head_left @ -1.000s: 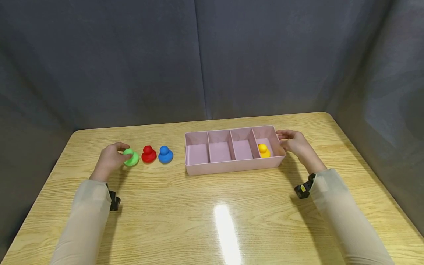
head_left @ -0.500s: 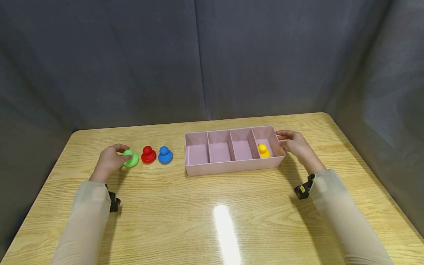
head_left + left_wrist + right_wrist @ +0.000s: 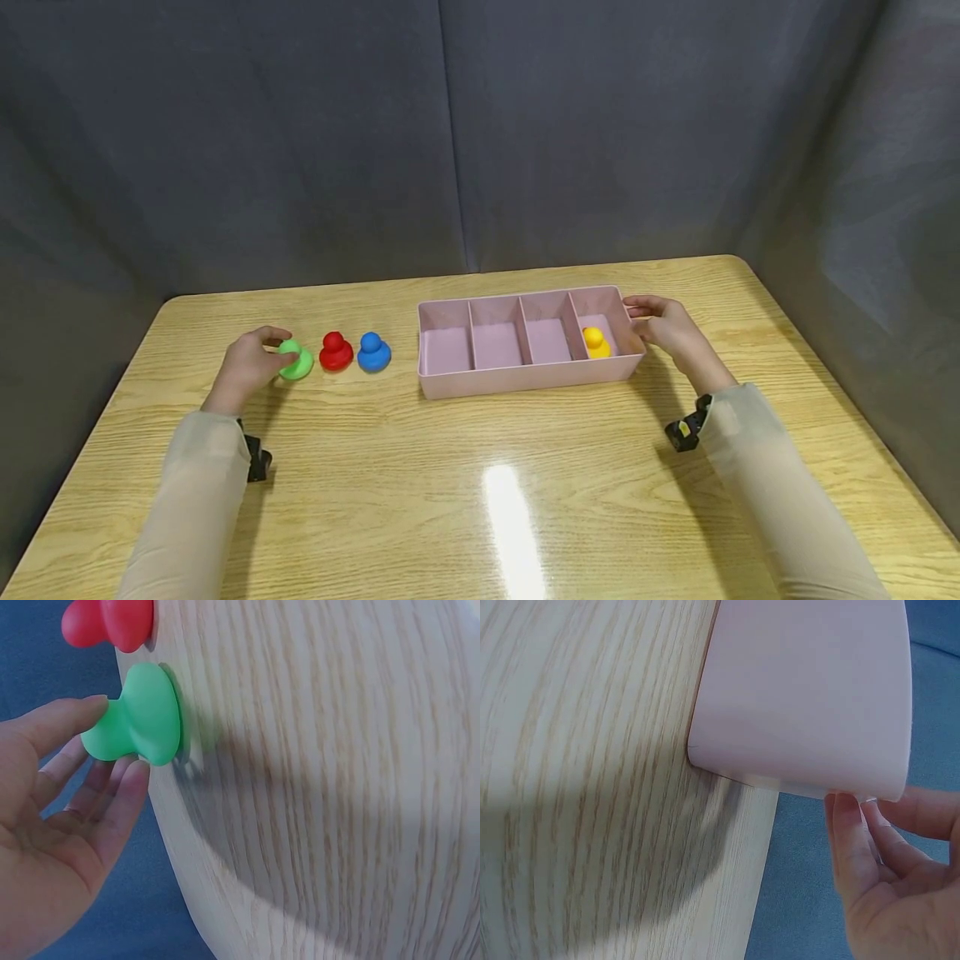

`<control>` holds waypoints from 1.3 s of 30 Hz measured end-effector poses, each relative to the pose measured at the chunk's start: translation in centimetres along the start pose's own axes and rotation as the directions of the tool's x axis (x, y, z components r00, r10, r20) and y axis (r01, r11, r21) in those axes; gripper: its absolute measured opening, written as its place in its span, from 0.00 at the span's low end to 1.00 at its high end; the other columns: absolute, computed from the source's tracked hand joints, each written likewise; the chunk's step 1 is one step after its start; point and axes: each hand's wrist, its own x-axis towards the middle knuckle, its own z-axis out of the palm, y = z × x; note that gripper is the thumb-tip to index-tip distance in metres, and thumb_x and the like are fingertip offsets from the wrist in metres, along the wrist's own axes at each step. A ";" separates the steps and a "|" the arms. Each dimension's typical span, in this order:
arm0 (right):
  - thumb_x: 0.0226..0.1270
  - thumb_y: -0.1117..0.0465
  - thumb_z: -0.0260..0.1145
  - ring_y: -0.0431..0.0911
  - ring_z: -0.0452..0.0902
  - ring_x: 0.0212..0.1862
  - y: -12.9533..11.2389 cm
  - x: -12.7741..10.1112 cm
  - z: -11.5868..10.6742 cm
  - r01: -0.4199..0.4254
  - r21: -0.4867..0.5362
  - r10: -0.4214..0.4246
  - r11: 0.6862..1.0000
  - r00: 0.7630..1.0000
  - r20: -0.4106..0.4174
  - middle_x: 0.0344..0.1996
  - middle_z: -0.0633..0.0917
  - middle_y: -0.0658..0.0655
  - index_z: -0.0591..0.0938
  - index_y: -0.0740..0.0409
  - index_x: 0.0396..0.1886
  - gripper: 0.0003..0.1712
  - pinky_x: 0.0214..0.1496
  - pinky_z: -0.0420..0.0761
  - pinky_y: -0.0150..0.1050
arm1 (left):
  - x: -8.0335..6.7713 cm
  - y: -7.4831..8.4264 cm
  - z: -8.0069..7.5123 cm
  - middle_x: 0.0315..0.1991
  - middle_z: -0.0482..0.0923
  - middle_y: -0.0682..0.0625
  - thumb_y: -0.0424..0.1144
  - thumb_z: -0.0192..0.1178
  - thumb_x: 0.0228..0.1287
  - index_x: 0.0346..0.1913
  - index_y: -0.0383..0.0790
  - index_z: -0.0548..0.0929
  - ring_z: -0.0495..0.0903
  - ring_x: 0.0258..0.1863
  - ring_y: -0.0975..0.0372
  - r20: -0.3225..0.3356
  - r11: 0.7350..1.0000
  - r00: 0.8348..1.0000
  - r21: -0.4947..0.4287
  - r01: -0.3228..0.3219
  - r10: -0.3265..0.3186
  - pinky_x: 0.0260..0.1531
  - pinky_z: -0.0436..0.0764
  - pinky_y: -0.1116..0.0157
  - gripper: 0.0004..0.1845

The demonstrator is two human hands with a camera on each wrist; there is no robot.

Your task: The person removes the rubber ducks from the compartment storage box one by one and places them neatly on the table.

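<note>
My left hand point(image 3: 276, 353) pinches the top of a green duck-shaped toy point(image 3: 298, 362) that stands on the wooden table point(image 3: 480, 467). In the left wrist view the thumb and a finger of that hand point(image 3: 112, 754) close on the green toy point(image 3: 150, 712). A red toy point(image 3: 335, 352) and a blue toy point(image 3: 373, 351) stand in a row to its right. My right hand point(image 3: 642, 322) holds the right end of a pink four-compartment tray point(image 3: 525, 379). A yellow toy point(image 3: 596, 342) sits in its rightmost compartment. The right wrist view shows the fingertips point(image 3: 844, 814) at the rim of the tray point(image 3: 810, 690).
The tray's other three compartments hold nothing. Grey fabric walls point(image 3: 450, 133) close in the back and sides of the table. The table's near half is bare wood with a light glare.
</note>
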 end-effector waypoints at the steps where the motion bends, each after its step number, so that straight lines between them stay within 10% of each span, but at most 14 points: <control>1: 0.66 0.69 0.49 0.54 0.68 0.58 0.0 0.0 0.0 -0.001 0.000 0.001 1.000 1.000 0.000 0.64 0.67 0.70 0.61 0.68 0.70 0.32 0.42 0.72 0.21 | 0.0 0.0 0.0 0.60 0.67 0.27 0.38 0.55 0.66 0.63 0.24 0.67 0.74 0.53 0.39 0.002 1.000 1.000 -0.002 0.001 -0.001 0.41 0.78 0.59 0.27; 14: 0.65 0.69 0.49 0.52 0.67 0.55 0.0 -0.1 0.0 0.000 0.001 0.000 1.000 1.000 0.003 0.63 0.66 0.70 0.60 0.68 0.71 0.32 0.40 0.70 0.19 | -0.5 0.2 -0.7 0.65 0.61 0.27 0.41 0.54 0.68 0.68 0.26 0.62 0.65 0.61 0.37 0.042 1.000 0.999 -0.013 0.024 -0.023 0.51 0.76 0.48 0.31; 39: 0.66 0.70 0.49 0.55 0.67 0.59 -0.1 -0.1 0.0 -0.004 0.023 0.003 1.000 1.000 0.003 0.64 0.66 0.71 0.60 0.67 0.71 0.32 0.45 0.72 0.22 | -1.0 6.4 -0.8 0.60 0.70 0.31 0.33 0.56 0.65 0.61 0.29 0.71 0.71 0.58 0.40 -0.208 0.988 0.967 -0.030 -0.154 0.145 0.55 0.75 0.45 0.23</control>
